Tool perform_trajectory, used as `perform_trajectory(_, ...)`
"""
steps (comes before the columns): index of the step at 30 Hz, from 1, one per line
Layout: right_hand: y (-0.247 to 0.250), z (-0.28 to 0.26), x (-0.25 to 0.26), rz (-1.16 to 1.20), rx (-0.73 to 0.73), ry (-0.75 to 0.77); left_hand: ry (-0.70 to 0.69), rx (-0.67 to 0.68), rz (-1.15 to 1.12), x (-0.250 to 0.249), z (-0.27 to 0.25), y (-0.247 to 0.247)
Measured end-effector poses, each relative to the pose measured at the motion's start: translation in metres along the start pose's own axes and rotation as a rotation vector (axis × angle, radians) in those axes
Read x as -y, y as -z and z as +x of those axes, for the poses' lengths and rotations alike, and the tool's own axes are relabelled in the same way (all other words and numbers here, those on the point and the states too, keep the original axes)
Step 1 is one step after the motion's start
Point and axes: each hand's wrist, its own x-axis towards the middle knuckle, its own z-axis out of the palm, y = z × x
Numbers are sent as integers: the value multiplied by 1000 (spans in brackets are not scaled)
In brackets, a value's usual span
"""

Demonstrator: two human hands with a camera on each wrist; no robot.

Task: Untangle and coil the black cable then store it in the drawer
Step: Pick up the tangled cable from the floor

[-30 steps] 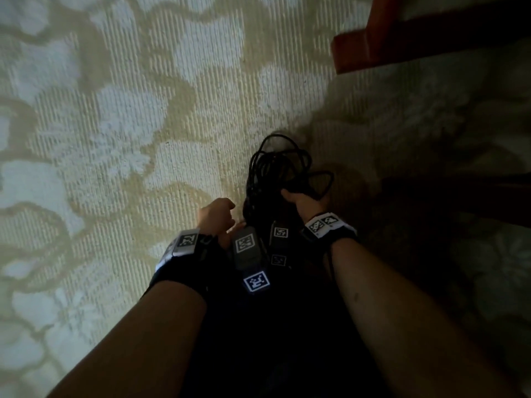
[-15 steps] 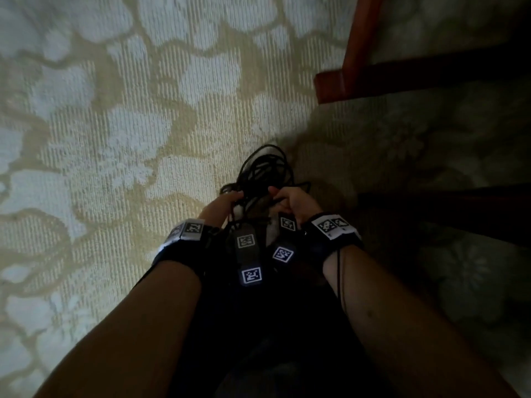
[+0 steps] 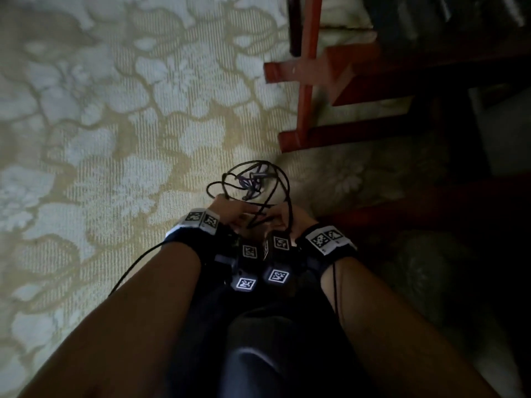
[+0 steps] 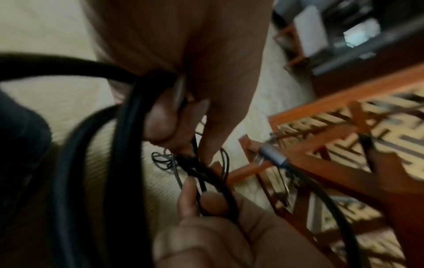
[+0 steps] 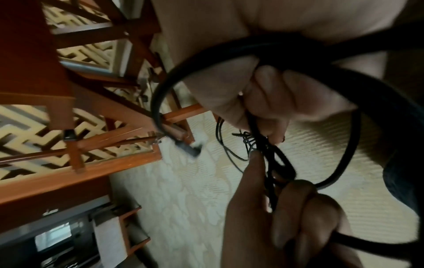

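Between the left hand (image 3: 230, 209) and right hand (image 3: 283, 218), both pinching it, the black cable (image 3: 253, 182) tangle apparently extends forward, roughly equidistant from both hands.

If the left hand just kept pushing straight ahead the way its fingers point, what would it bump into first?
Probably the tangled cable loops just beyond its fingertips; the left hand already pinches that cable. Past the loops lies carpet, then the red wooden frame, though depth is hard to judge.
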Motion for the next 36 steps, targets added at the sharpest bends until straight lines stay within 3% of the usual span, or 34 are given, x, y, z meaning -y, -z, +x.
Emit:
perform_trajectory(5,19,-52,23,136,-141,121,-150,69,142,-51,-66,-13)
perform_trajectory(7,26,-81,32,171,-101,214,-194,188,206,-70,-100,-12)
perform_trajectory(9,22,-109,41,196,37,230,-239,341,253,-87,-134,-12)
perform_trajectory(11,21,-135,46,271,183,257,-269,400,295,-102,-168,-10)
perform_trajectory(12,20,-148,50,337,163,313,-283,402,324,-111,-188,-7)
perform_trajectory(14,13,-187,59,452,86,376,-315,375,368,-125,-233,-1)
perform_trajectory(17,8,-241,69,511,88,528,-409,283,409,-133,-290,5)
perform_trajectory(23,12,-265,89,89,-128,431,-603,-6,331,-123,-297,1)
perform_trajectory(28,23,-292,82,-84,-357,487,-615,-121,368,-106,-318,3)
perform_trajectory(32,34,-283,69,25,-317,567,-670,-219,327,-105,-315,-3)
perform_trajectory(36,43,-245,57,83,-280,471,-628,-213,249,-110,-270,-10)
